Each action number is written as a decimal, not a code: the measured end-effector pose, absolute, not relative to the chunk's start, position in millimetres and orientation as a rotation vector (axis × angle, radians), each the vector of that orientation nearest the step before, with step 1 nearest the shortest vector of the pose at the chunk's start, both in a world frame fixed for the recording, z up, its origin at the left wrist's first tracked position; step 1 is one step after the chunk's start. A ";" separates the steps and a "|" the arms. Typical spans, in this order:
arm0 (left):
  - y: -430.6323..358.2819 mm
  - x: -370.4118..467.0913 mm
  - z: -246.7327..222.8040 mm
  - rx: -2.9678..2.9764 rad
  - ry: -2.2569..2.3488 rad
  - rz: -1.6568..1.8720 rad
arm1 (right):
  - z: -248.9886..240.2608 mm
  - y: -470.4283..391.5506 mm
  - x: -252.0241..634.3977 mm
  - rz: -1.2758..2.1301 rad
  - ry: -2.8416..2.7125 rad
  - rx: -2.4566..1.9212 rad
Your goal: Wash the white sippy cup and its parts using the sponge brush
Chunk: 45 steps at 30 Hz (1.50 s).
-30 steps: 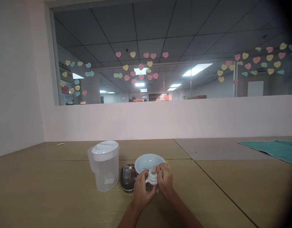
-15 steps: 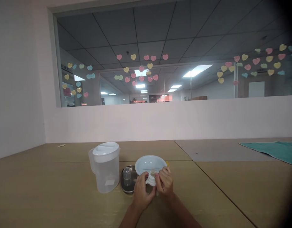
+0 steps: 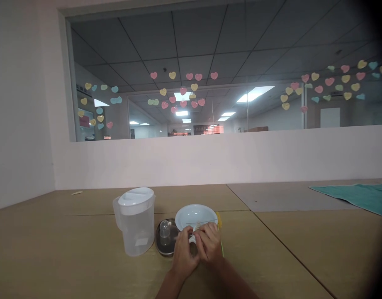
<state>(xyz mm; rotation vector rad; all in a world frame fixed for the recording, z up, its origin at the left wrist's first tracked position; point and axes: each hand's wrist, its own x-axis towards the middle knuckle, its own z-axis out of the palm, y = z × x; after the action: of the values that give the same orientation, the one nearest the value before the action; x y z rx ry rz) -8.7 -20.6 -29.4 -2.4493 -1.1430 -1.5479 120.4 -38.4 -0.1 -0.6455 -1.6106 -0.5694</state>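
Note:
My left hand (image 3: 184,254) is closed around the side of a white baby bottle top (image 3: 193,238) with a pale teat. From the other side, my right hand (image 3: 210,244) curls over the same piece, its fingers at the teat and covering most of it. The two hands meet in front of a white bowl (image 3: 186,212). Left of them lies a round metal dish (image 3: 161,248) with a clear domed cap (image 3: 165,230) upright in it. What lies below the bottle top is largely hidden by my hands.
A translucent lidded pitcher (image 3: 137,230) stands left of the dish. Something yellow (image 3: 220,220) shows behind my right hand. A teal cloth (image 3: 355,196) lies at the far right, and a small flat pale piece (image 3: 76,193) at the back left. A wall with a window rises behind the table.
My right hand has shifted slightly left and rolled over the bottle top, so the teat and collar are now mostly covered. The left hand stays at its side. The view has shifted slightly.

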 end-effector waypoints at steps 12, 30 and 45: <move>-23.2 -7.8 -24.1 -2.512 -1.184 -1.564 | 1.4 -45.5 118.3 -0.587 -1.642 -0.558; -18.8 -8.2 -26.8 -2.502 -1.200 -1.559 | 9.1 -57.5 108.6 -0.609 -1.710 -0.560; -28.7 -8.4 -20.3 -2.496 -1.186 -1.515 | -6.5 -30.3 121.7 -0.360 -1.408 -0.798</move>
<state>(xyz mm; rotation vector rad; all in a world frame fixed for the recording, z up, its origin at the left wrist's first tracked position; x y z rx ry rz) -8.4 -28.7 -20.3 -2.4957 -1.1859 -1.5155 121.7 -30.3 -6.5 -0.7976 -1.4082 -0.3597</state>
